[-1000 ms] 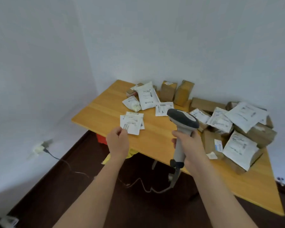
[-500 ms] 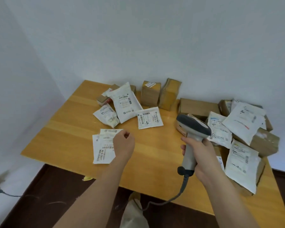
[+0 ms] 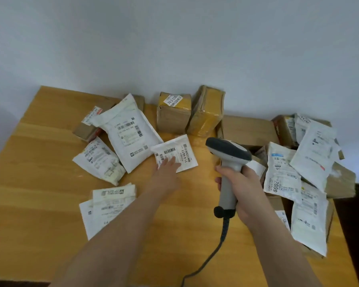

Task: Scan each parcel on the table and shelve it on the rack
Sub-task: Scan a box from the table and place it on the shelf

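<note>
Head view: looking down over both forearms onto a wooden table (image 3: 39, 235) pushed against a pale wall.
Cable: trailing off the near edge from the butt of the scanner (image 3: 228, 162).
Right hand (image 3: 244, 191): wrapping its fingers tight round the scanner's grey handle, holding it upright above the table with the dark head pointing up and to the left.
Near-left stack: two or three flat white mailers (image 3: 106, 206) are lying overlapped near the front edge, partly hidden by the left forearm.
Left hand (image 3: 167, 170): reaching forward, fingers stretched out and resting on the near edge of a small white parcel (image 3: 176, 153); nothing is gripped that I can see.
Small white parcel: lying flat mid-table, barcode label facing up, its left corner touching the big white mailer (image 3: 129, 133).
Left group: a smaller white pouch (image 3: 98, 160) is sitting just beside the big mailer, and a low brown box (image 3: 87, 129) is peeking out behind them.
Right heap: white mailers (image 3: 282, 170) are lying piled over brown cartons (image 3: 340, 179).
Back row: two taped brown boxes (image 3: 173, 112) are standing side by side near the wall, one wearing a white sticker on top.
</note>
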`<action>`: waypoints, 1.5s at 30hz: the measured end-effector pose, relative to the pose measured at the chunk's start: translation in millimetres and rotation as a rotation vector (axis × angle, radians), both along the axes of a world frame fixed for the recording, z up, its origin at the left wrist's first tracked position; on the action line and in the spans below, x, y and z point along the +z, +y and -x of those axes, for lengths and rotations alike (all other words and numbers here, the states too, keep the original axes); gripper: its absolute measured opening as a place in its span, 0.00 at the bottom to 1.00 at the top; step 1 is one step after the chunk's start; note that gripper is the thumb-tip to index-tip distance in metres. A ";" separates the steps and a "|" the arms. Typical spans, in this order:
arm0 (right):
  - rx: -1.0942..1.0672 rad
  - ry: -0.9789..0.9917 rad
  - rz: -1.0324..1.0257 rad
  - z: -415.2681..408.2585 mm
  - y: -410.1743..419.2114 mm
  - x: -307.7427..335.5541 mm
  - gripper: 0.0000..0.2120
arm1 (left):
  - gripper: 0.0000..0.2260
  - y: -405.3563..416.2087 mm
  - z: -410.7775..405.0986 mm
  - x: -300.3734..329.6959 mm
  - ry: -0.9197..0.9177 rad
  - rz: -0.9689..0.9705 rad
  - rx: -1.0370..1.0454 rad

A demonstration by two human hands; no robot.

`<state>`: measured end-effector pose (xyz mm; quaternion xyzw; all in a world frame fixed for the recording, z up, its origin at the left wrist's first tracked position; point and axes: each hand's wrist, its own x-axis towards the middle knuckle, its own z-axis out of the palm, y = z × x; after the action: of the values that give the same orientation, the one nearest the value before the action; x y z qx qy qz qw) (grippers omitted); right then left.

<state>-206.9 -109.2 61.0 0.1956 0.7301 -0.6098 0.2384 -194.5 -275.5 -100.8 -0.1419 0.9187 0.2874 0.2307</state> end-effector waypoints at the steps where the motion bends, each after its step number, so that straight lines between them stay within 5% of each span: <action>1: 0.005 -0.009 -0.007 3.7 -2.5 -2.6 0.13 | 0.22 -2.2 0.7 -4.7 -0.007 0.075 0.003; 6: -0.006 -0.046 -0.020 17.5 -9.8 -11.5 0.13 | 0.10 -11.6 26.8 1.7 0.369 0.223 0.296; 10: 0.002 -0.065 -0.016 24.4 -10.7 -14.9 0.13 | 0.27 -25.3 77.3 24.1 0.640 0.246 0.354; 14: 0.003 -0.075 -0.017 29.8 -7.5 -17.2 0.12 | 0.38 -48.1 124.9 41.4 0.554 0.253 0.177; 18: 0.008 -0.079 -0.005 34.0 -2.3 -20.1 0.11 | 0.27 -51.1 125.4 41.6 0.526 0.273 0.178; 22: 0.016 -0.082 0.001 38.2 -0.1 -22.9 0.10 | 0.17 -25.3 87.2 35.9 0.819 0.189 0.640; 25: 0.040 -0.088 0.017 39.8 -1.4 -22.4 0.09 | 0.23 -14.2 63.5 20.5 0.591 0.058 0.992; 30: 0.081 -0.090 0.040 38.2 3.5 -19.6 0.08 | 0.36 -17.0 48.9 -11.8 0.130 -0.366 0.973; 35: 0.082 -0.103 0.052 34.4 21.0 -19.9 0.10 | 0.28 -12.2 53.4 -9.6 0.141 -0.458 1.099; 39: 0.074 -0.101 0.050 34.7 35.8 -23.7 0.11 | 0.19 -11.5 59.8 -3.2 -0.020 -0.870 1.280; 45: 0.079 -0.102 0.081 33.1 44.5 -22.5 0.10 | 0.12 -3.4 24.2 10.7 0.033 -1.035 1.294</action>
<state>-240.0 -64.7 38.4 0.1875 0.6990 -0.6181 0.3069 -218.7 -278.8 -90.1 -0.5142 0.4103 0.7520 0.0421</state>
